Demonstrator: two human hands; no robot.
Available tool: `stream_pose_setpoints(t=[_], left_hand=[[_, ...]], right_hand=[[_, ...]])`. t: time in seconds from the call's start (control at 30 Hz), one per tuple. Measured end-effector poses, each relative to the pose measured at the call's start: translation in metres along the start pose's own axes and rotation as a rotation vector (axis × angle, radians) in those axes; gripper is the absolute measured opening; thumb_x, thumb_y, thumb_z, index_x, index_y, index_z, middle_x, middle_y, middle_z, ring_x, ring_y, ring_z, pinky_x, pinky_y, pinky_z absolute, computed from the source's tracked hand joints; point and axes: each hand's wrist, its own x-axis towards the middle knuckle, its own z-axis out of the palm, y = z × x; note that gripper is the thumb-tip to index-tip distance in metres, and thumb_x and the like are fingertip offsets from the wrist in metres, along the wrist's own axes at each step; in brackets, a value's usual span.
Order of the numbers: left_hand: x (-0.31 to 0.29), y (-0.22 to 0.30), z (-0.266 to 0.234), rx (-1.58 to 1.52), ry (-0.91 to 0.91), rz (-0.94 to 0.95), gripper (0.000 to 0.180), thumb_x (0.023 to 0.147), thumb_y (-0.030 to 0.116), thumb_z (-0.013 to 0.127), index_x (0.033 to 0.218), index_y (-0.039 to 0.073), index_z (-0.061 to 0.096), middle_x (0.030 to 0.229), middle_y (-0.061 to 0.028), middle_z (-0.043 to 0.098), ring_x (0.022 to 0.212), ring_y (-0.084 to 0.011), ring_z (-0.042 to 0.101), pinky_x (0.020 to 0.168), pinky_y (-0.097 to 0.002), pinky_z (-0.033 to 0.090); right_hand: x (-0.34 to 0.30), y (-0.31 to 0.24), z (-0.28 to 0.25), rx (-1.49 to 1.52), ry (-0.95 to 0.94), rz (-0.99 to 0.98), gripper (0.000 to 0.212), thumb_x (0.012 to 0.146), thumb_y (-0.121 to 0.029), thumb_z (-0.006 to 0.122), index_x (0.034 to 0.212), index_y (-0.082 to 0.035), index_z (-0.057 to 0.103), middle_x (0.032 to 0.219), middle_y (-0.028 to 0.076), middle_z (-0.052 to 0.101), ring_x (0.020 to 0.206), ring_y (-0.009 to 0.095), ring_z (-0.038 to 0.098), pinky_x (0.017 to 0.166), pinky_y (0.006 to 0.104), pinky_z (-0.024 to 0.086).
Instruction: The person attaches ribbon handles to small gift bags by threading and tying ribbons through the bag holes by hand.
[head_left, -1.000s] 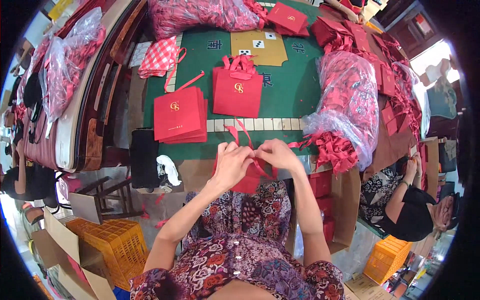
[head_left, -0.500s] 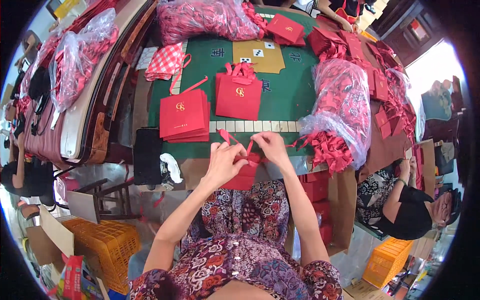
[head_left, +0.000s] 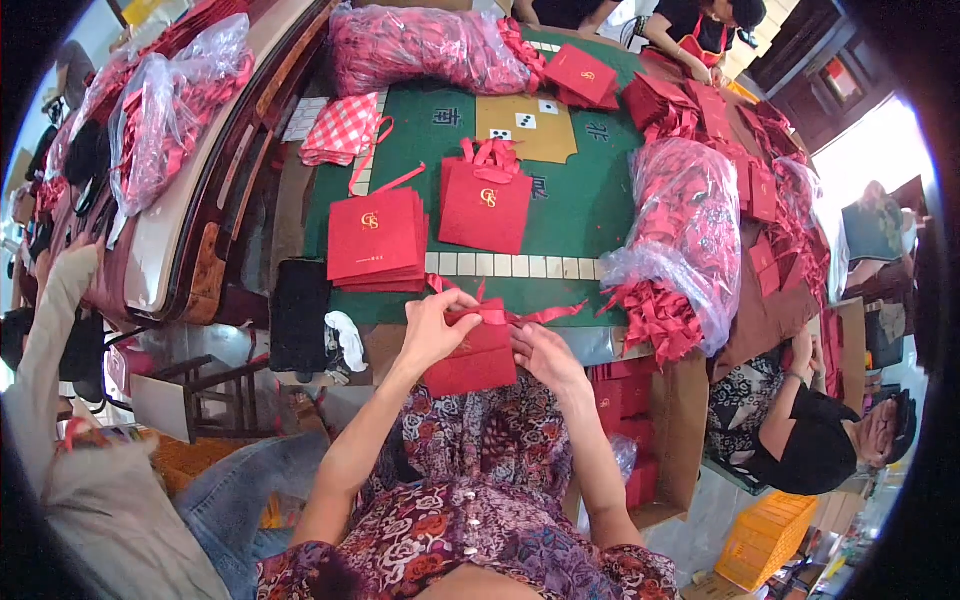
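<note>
At the table's near edge, a small red paper bag [head_left: 468,372] is held tilted above my lap. My left hand [head_left: 435,330] is closed, its thumb and fingers pinching red ribbon at the bag's upper edge. On the bag's right side, my right hand [head_left: 552,360] grips the edge with bent fingers, partly hidden behind it. A red ribbon [head_left: 556,312] trails right from the bag's top over the green mat [head_left: 400,130]. Just beyond my left hand lies a stack of flat red bags [head_left: 374,240]. To its right, more red bags [head_left: 486,210] have ribbon handles folded on top.
A clear plastic sack of red ribbons [head_left: 685,200] lies to the right, another ribbon sack [head_left: 425,52] at the back. A cardboard box [head_left: 682,425] with red bags stands below right. Left are a black pad [head_left: 298,318] and a person's pale sleeve [head_left: 65,310]. Others sit right and far.
My right hand has moved down from the raised ribbon to the bag's right side. The ribbon now stretches rightward. A person in pale clothing has come in at the left.
</note>
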Motion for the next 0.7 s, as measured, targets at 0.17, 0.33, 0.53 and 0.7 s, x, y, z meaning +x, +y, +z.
stream_pose_setpoints(t=[0.17, 0.33, 0.53, 0.7], left_hand=[[0.001, 0.001, -0.005, -0.028, -0.068, -0.077, 0.023, 0.079, 0.020, 0.079, 0.096, 0.006, 0.072, 0.086, -0.0063, 0.074, 0.080, -0.0159, 0.070, 0.078, -0.0318, 0.054], [-0.004, 0.002, -0.006, -0.041, -0.076, -0.127, 0.022, 0.080, 0.016, 0.079, 0.096, 0.004, 0.071, 0.086, -0.0039, 0.072, 0.081, -0.0130, 0.066, 0.076, -0.0300, 0.052], [-0.007, -0.007, -0.002, -0.143, -0.112, -0.191, 0.020, 0.081, 0.015, 0.078, 0.095, 0.003, 0.070, 0.085, -0.0037, 0.071, 0.082, -0.0121, 0.065, 0.078, -0.0294, 0.051], [-0.009, -0.005, -0.007, -0.093, -0.112, -0.176, 0.020, 0.081, 0.015, 0.078, 0.094, 0.002, 0.070, 0.086, -0.0049, 0.071, 0.082, -0.0112, 0.065, 0.078, -0.0296, 0.052]], right_hand=[[0.017, 0.005, -0.012, 0.577, 0.003, -0.008, 0.022, 0.097, -0.013, 0.064, 0.118, -0.008, 0.064, 0.124, 0.005, 0.066, 0.110, 0.018, 0.064, 0.075, 0.0281, 0.055], [0.013, -0.008, -0.039, 0.618, -0.230, -0.092, 0.029, 0.097, -0.008, 0.061, 0.126, -0.011, 0.060, 0.122, 0.004, 0.065, 0.109, 0.018, 0.063, 0.082, 0.0297, 0.054], [0.010, -0.010, 0.001, 0.349, -0.127, -0.143, 0.038, 0.096, -0.011, 0.064, 0.132, -0.012, 0.053, 0.142, 0.008, 0.053, 0.128, 0.023, 0.053, 0.108, 0.0413, 0.043], [0.022, -0.006, -0.013, 0.252, 0.026, -0.182, 0.026, 0.098, -0.014, 0.063, 0.123, -0.012, 0.060, 0.108, -0.001, 0.067, 0.101, 0.015, 0.063, 0.093, 0.0388, 0.052]])
